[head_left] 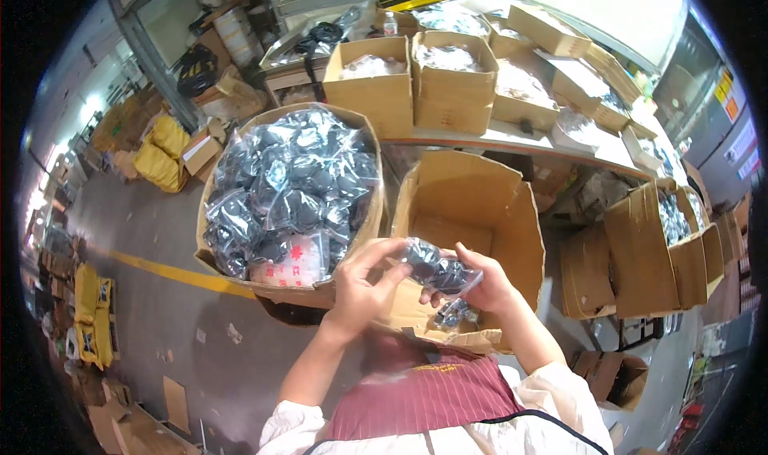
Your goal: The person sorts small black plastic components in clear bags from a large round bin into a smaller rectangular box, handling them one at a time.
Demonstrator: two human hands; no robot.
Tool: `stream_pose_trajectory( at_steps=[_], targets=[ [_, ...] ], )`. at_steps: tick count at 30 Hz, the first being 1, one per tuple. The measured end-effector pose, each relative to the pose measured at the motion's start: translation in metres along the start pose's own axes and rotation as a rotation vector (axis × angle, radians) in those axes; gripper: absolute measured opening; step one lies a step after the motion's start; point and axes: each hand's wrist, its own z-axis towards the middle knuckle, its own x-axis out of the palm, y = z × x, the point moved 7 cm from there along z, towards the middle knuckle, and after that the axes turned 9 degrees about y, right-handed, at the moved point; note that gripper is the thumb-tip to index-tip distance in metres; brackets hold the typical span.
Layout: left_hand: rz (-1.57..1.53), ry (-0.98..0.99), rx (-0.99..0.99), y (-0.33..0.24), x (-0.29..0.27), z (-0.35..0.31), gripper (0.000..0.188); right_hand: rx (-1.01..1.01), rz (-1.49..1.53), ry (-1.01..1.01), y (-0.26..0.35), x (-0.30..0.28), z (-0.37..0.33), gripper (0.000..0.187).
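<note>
Between my two hands is a clear plastic bag (438,268) with dark, rounded parts inside. My left hand (370,283) pinches its left end, and my right hand (482,279) grips the right end with the fingers partly under it. The bag is over the near side of a tall open cardboard box (470,184). At the bottom of that box, near my right wrist, lie a few similar bagged parts (456,314). To the left stands a large carton (373,207) heaped with clear bags of black parts (300,167). A clear bag with red print (294,261) rests on its near edge.
Behind, a bench (512,140) carries several cardboard boxes (370,107) of bagged parts and a plastic bottle (390,24). More cartons (640,251) stand at the right. Yellow sacks (162,154) lie at the far left, and a yellow line (176,274) crosses the floor.
</note>
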Motion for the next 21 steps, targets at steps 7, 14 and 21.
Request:
stream_pose_trajectory(
  at_steps=[7, 14, 21],
  targets=[
    [0.007, -0.041, -0.007, -0.004, -0.004, -0.001, 0.03, -0.064, -0.193, -0.014, 0.012, 0.007, 0.001, 0.076],
    [-0.19, 0.057, -0.173, 0.007, -0.004, -0.012, 0.045, -0.088, -0.221, -0.046, 0.01, 0.012, 0.013, 0.064],
    [0.1, 0.061, -0.083, -0.013, -0.024, -0.006, 0.042, -0.057, -0.297, -0.024, 0.016, 0.028, 0.023, 0.049]
  ],
)
